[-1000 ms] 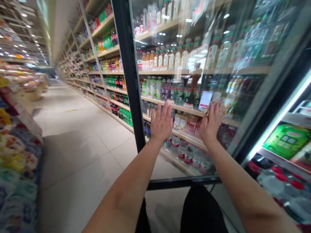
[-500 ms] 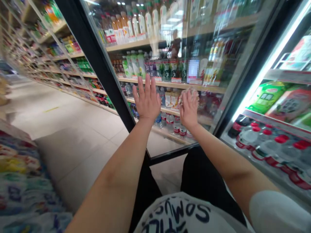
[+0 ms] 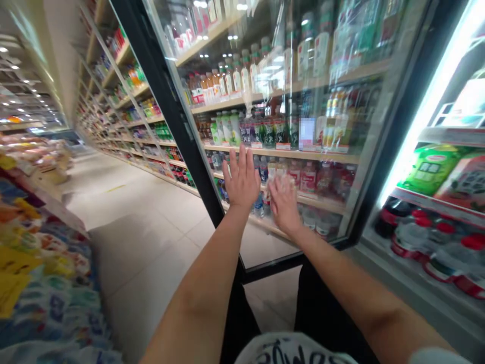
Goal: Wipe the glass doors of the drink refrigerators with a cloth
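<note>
Illegibly, red labels point(image 3: 308, 178) show beyond the right hand's point(image 3: 285, 206) cloth point(image 3: 293, 182).

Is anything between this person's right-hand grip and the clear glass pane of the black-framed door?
Yes: a crumpled pale cloth, blurred here, sits between the right-hand grip and the clear glass pane. Nothing else visible stands between them.

Near the frame's center, a pale shelf point(image 3: 329, 157) is carrying drink bottles point(image 3: 269, 132). At right, a cooler shelf point(image 3: 439, 207) is supporting a green package point(image 3: 430, 169).
</note>
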Demonstrator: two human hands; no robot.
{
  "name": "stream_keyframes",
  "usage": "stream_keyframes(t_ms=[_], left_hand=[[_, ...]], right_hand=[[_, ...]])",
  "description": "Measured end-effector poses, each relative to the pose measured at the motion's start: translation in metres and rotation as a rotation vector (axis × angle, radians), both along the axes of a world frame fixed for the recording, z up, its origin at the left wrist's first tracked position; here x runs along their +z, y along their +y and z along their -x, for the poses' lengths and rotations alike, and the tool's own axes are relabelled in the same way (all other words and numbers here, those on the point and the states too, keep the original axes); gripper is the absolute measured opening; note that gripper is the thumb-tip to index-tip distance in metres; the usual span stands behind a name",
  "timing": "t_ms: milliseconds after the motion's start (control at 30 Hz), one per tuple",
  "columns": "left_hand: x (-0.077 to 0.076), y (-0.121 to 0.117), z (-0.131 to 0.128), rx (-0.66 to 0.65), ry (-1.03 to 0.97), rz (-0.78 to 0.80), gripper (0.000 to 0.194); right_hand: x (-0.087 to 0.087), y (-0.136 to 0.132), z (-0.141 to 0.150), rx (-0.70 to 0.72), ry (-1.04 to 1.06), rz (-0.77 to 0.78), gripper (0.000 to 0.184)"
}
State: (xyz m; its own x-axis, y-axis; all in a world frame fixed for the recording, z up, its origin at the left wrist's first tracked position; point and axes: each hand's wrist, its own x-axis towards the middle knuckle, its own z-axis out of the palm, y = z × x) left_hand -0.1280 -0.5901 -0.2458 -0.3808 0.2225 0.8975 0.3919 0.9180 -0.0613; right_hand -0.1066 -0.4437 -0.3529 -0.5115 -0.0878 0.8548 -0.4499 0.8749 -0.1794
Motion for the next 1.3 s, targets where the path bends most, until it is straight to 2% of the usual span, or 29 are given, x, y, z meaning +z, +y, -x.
stream_keyframes(t_ms=[67,167,267,367,400,433,500,567,600,633,667,767,800,833,867,967,1000,1033,1067,1200,1233,1300], left_hand=[[0.0,-0.001,-0.004,0.013,0.027,0.011,0.063],[0.0,-0.005,-0.014,-0.011,0.039,0.062,0.06],[-0.009,-0.013,-0.029,-0.042,0.033,0.08,0.058],[-0.036,-0.021,-0.042,0.035,0.03,0.042,0.057],[-0.046,-0.023,-0.044,0.076,0.026,0.028,0.057],[-0.056,-0.024,-0.046,0.114,0.019,0.015,0.056],[-0.073,-0.025,-0.045,0.16,-0.003,-0.007,0.056],[-0.082,-0.024,-0.042,0.18,-0.012,-0.02,0.056],[-0.085,-0.022,-0.039,0.189,-0.009,-0.029,0.056],[-0.086,-0.021,-0.036,0.2,-0.002,-0.04,0.056],[-0.087,-0.02,-0.033,0.211,0.008,-0.053,0.056],[-0.089,-0.019,-0.023,0.234,0.038,-0.084,0.056],[-0.09,-0.019,-0.02,0.238,0.049,-0.087,0.056],[-0.091,-0.02,-0.018,0.241,0.065,-0.086,0.056],[-0.092,-0.021,-0.016,0.246,0.084,-0.082,0.056],[-0.094,-0.024,-0.014,0.265,0.158,-0.039,0.056],[-0.094,-0.025,-0.014,0.274,0.184,-0.019,0.057],[-0.094,-0.025,-0.015,0.283,0.207,-0.003,0.057],[-0.095,-0.025,-0.016,0.29,0.221,0.006,0.058],[-0.096,-0.024,-0.018,0.283,0.212,-0.02,0.059],[-0.096,-0.024,-0.018,0.278,0.204,-0.026,0.059],[-0.096,-0.026,-0.017,0.262,0.192,-0.027,0.058]], right_hand=[[-0.013,-0.017,-0.012,0.091,0.001,-0.147,0.058],[-0.017,-0.023,-0.018,0.086,0.024,-0.126,0.056],[0.002,-0.012,-0.011,0.001,0.015,0.049,0.062],[0.026,-0.005,-0.004,-0.098,0.057,0.264,0.066],[0.031,-0.006,-0.003,-0.113,0.077,0.281,0.067],[0.033,-0.007,-0.004,-0.098,0.094,0.232,0.067],[0.034,-0.007,-0.006,0.038,0.128,-0.044,0.065],[0.033,0.0,-0.004,0.198,0.167,-0.338,0.062],[0.035,0.007,-0.001,0.227,0.182,-0.392,0.061],[0.038,0.017,0.004,0.204,0.196,-0.352,0.061],[0.042,0.027,0.01,0.135,0.212,-0.222,0.062],[0.054,0.049,0.026,-0.135,0.29,0.325,0.065],[0.054,0.051,0.028,-0.183,0.308,0.414,0.066],[0.051,0.049,0.028,-0.187,0.311,0.399,0.067],[0.046,0.045,0.026,-0.139,0.302,0.28,0.067],[0.033,0.029,0.016,0.127,0.282,-0.256,0.065],[0.034,0.026,0.014,0.18,0.291,-0.347,0.064],[0.039,0.023,0.013,0.188,0.298,-0.359,0.064],[0.047,0.022,0.014,0.154,0.301,-0.296,0.064],[0.088,0.012,0.021,-0.089,0.272,0.15,0.066],[0.094,0.008,0.021,-0.097,0.281,0.162,0.066],[0.101,-0.001,0.02,-0.001,0.307,-0.039,0.065]])
